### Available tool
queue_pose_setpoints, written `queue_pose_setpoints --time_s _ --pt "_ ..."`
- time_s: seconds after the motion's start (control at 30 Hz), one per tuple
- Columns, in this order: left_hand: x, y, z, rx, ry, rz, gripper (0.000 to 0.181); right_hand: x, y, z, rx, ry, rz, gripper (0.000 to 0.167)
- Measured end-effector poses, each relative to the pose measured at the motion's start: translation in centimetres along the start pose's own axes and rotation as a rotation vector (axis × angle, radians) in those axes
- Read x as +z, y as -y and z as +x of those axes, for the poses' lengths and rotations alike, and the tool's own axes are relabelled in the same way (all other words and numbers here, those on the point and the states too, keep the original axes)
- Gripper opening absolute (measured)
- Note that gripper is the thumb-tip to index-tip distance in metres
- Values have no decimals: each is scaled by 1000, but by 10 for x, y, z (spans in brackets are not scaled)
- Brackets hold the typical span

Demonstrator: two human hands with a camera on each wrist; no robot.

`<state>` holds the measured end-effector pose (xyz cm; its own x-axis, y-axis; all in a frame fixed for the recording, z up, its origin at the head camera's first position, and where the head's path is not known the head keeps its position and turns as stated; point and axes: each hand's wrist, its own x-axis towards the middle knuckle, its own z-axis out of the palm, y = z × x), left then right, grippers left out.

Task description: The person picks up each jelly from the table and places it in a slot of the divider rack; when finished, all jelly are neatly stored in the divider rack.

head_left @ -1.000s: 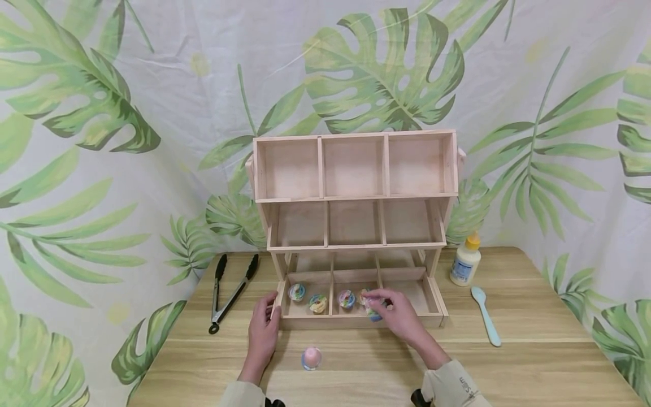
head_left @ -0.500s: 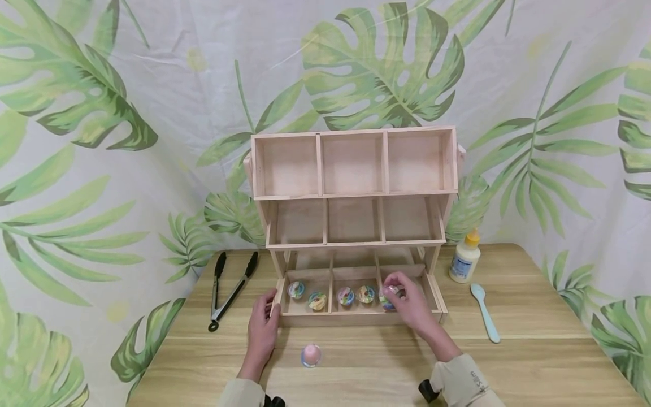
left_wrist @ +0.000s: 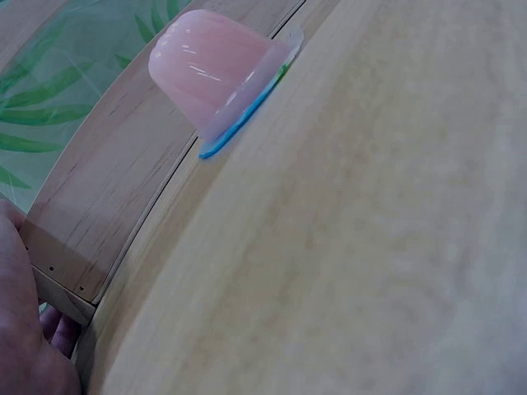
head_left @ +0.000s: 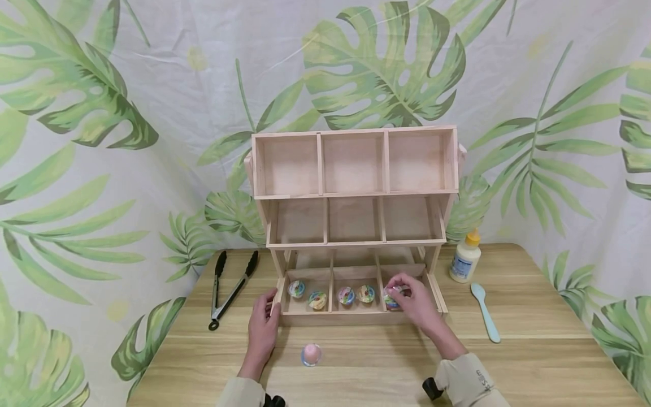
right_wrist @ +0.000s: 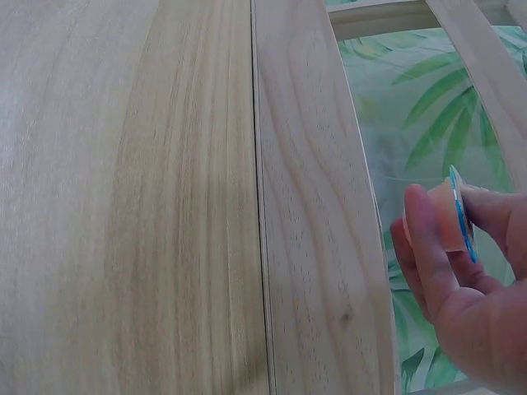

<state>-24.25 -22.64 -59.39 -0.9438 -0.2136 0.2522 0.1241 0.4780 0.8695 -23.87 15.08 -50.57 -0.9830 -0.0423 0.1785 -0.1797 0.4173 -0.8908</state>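
My right hand (head_left: 416, 302) pinches a jelly cup (head_left: 392, 298) over the bottom tier's right compartment; in the right wrist view, fingers and thumb hold the pink cup (right_wrist: 445, 216) by its body and lid. My left hand (head_left: 263, 328) grips the left end of the wooden rack (head_left: 356, 320). Two cups (head_left: 296, 289) lie in the bottom left compartment and two more (head_left: 346, 296) in the middle one, lids up. A pink cup (head_left: 311, 354) stands lid down on the table before the rack, seen close in the left wrist view (left_wrist: 216, 72).
Black-handled tongs (head_left: 229, 299) lie left of the rack. To its right are a white bottle with a yellow cap (head_left: 464, 261) and a pale blue spoon (head_left: 485, 314). The rack's upper two tiers have three compartments each. A leaf-patterned cloth hangs behind.
My right hand, with its cup, has moved right from the middle compartment to the right one. My left hand has stayed on the rack's left end.
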Motion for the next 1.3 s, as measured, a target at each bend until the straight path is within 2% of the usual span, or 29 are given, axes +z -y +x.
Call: queue_pose_setpoints --time_s 0.2,0.37,0.6,0.8,1.0,1.3 --pt "0 0 0 -4 5 -2 40 -4 0 -1 17 8 -7 13" --pt "0 0 0 -9 7 -5 41 -7 2 0 32 15 27 17" --pt "-1 0 0 -9 5 -1 40 -9 2 -2 52 60 213 22" --pt "0 -1 0 -8 4 -1 41 -13 -1 -4 9 56 146 32" --pt "-1 -2 -1 -9 11 -4 41 -15 -5 -5 -21 22 104 25" --pt "0 -3 -1 -7 4 -1 41 -18 -7 -4 41 28 131 38"
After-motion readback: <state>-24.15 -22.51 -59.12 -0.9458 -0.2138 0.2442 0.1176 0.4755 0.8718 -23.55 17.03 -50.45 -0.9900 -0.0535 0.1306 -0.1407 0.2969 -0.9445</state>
